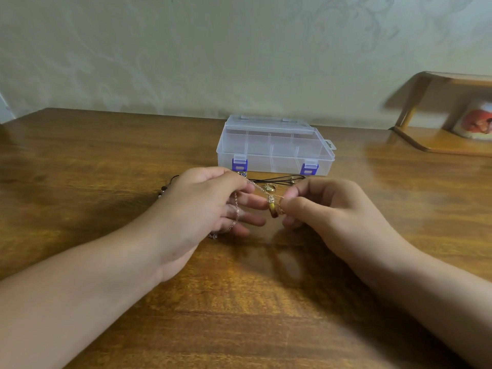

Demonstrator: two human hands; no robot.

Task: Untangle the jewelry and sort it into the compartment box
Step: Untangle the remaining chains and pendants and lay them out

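My left hand (210, 206) pinches a thin silver chain (236, 211) between thumb and forefinger, the other fingers straight, the chain trailing down across them. At its 3 o'clock my right hand (327, 206) pinches gold rings (274, 207) tangled on that chain. The clear plastic compartment box with blue latches (275, 147) sits shut at 12 o'clock on the brown wooden table (239, 302), a black cord (279, 179) just before it.

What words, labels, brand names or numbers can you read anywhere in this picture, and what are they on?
None can be read.
Compartment box: clear plastic with blue latches, no label or lettering visible.
Picture on the wooden shelf: a blurred red and white image, no text legible.
Wall: only a faint floral pattern.
Jewelry held between the left hand and the right hand: too small to show any marking.
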